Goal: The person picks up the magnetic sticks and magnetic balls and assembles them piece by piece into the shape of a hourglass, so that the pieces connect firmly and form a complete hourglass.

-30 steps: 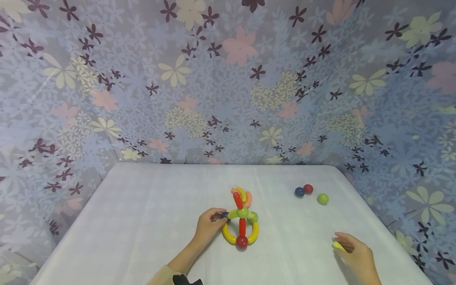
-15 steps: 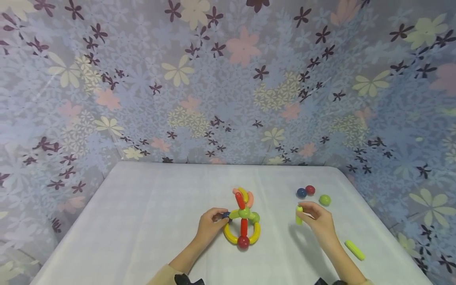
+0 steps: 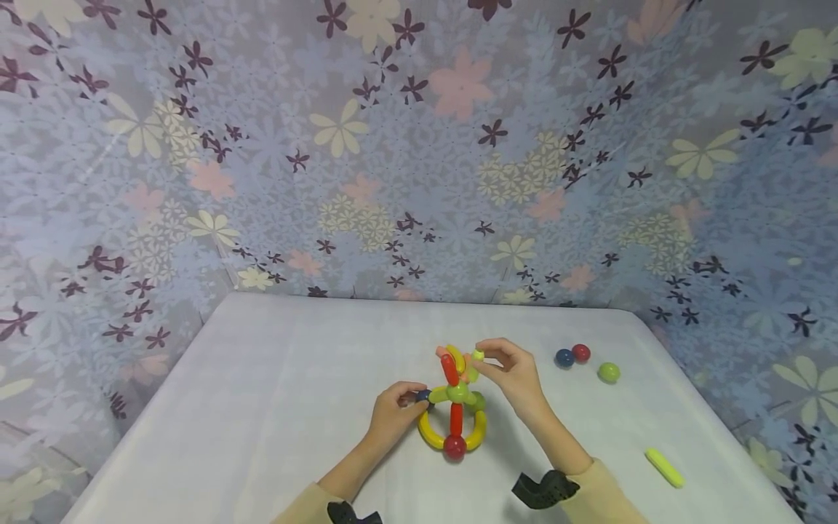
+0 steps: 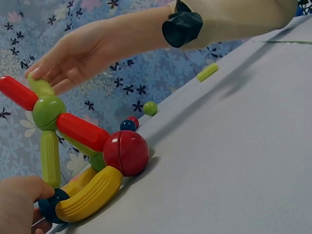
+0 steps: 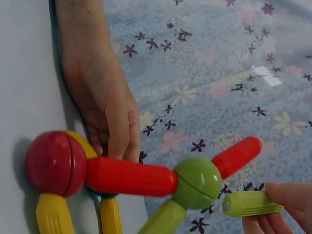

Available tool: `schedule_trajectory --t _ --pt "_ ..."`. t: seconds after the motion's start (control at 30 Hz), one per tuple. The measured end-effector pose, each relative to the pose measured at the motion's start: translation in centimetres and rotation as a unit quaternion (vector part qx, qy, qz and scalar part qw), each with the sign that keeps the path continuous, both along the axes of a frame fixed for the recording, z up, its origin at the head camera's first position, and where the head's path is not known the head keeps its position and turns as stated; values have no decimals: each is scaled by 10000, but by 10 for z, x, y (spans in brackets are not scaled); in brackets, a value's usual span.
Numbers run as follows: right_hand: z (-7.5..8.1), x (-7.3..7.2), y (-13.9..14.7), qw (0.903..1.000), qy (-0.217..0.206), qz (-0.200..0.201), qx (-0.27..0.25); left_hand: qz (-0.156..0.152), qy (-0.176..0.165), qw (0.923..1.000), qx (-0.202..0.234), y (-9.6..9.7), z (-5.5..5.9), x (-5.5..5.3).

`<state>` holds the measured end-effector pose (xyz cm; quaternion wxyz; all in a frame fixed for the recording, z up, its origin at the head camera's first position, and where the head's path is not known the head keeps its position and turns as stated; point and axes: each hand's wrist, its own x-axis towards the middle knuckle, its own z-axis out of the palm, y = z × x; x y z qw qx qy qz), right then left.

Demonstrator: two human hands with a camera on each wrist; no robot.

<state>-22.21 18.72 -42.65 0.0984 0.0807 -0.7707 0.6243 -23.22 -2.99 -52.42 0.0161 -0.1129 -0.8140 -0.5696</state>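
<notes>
Lime rod (image 5: 251, 204) is in the right hand (image 3: 513, 367), pinched between thumb and fingers, narrow grip. Free end faces the top ball (image 5: 197, 183).

Key relation is that end vs. the top ball. Right wrist view puts them just apart. Left wrist view overlaps them, so can't call contact from there. Rod sits above the ball and to its right, long axis close to upright with a slight tilt, free end down. Upper red rod (image 5: 238, 157) leans up off the same ball, just beside it. Right hand is the nearer one to the ball. My read: axis and gap look fine, room beside the red rod looks tight.

Left hand (image 3: 394, 413) is down low, fingers pinching the blue ball (image 4: 48, 209) on the left side of the yellow ring (image 4: 92, 195). Red ball (image 3: 455, 447) is the ring's point closest to the table's (image 3: 327, 349) near edge; lower red rod (image 3: 456, 420) runs from it up to the top ball.

Spare rod (image 3: 664, 467) lies diagonally near the right edge. Three loose balls (image 3: 580, 353) sit toward the far right corner, well apart from both hands.
</notes>
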Motion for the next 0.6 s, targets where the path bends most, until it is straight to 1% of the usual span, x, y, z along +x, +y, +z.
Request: schedule_trajectory --t 0.1,0.2,0.33,0.4,0.53,0.6 --pt "0 -1 -6 9995 179 272 -30 -13 46 10000 15 0 0 0" --pt "0 -1 -11 9984 357 438 -2 -17 27 10000 23 -1 0 0" --pt "-1 -2 -15 9974 420 580 68 -25 25 10000 -44 -2 -1 0" --pt "-2 -2 -15 9980 354 518 83 -17 -12 10000 -32 -2 0 1" --pt "-5 -2 -14 9998 92 181 -62 -52 -43 10000 -18 -1 1 1" --pt "-6 -2 -14 9997 22 143 -190 -45 -39 10000 -58 -2 2 1"
